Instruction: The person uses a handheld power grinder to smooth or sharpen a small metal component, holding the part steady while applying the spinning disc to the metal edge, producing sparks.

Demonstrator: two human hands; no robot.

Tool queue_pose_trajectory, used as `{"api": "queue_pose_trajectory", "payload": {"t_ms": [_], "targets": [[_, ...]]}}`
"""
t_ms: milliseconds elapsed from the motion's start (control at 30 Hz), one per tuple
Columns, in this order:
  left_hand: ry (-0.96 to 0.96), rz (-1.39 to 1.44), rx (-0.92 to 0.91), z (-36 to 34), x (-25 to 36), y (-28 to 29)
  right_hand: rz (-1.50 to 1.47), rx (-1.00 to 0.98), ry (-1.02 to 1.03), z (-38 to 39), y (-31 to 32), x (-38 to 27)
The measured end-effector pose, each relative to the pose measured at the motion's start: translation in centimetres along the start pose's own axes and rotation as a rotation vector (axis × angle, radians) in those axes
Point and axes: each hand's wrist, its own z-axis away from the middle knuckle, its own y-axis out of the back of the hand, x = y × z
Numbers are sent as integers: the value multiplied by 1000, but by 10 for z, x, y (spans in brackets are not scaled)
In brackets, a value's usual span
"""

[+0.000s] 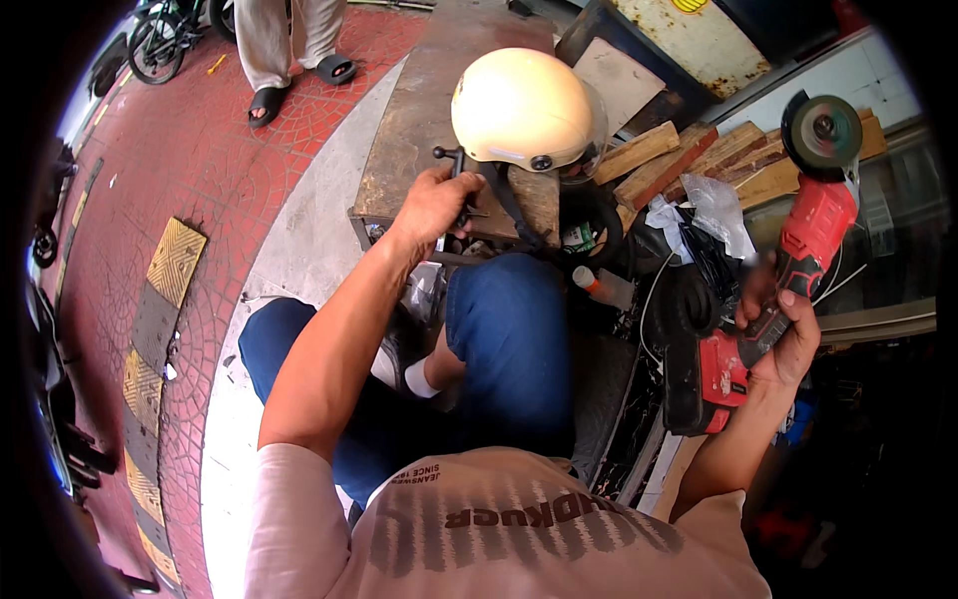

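Note:
My right hand (783,334) is wrapped around the grip of a red and black cordless angle grinder (816,225). Its disc (822,132) points up and away from me, and the battery end hangs below my hand. At the near edge of a worn wooden bench (404,140), my left hand (437,207) is closed around a dark metal piece with a ball-ended bar (451,155). My fingers hide much of that piece, so its full shape does not show. Just beyond it, a cream helmet (524,108) rests on the bench with its dark strap (507,205) hanging over the edge.
Wooden offcuts (699,165) lie right of the helmet, near clear plastic wrapping (718,215). A bottle with an orange cap (604,288) is beside my knee. Another person's sandalled feet (267,105) stand on red paving, far left. A yellow-black ramp strip (160,309) runs along the left.

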Motion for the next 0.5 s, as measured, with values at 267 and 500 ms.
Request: {"api": "queue_pose_trajectory", "payload": {"t_ms": [267, 500], "targets": [[124, 198, 283, -13, 6, 25, -165, 13, 122, 28, 77, -7], [158, 168, 333, -16, 12, 9, -392, -221, -22, -35, 12, 56]]}}
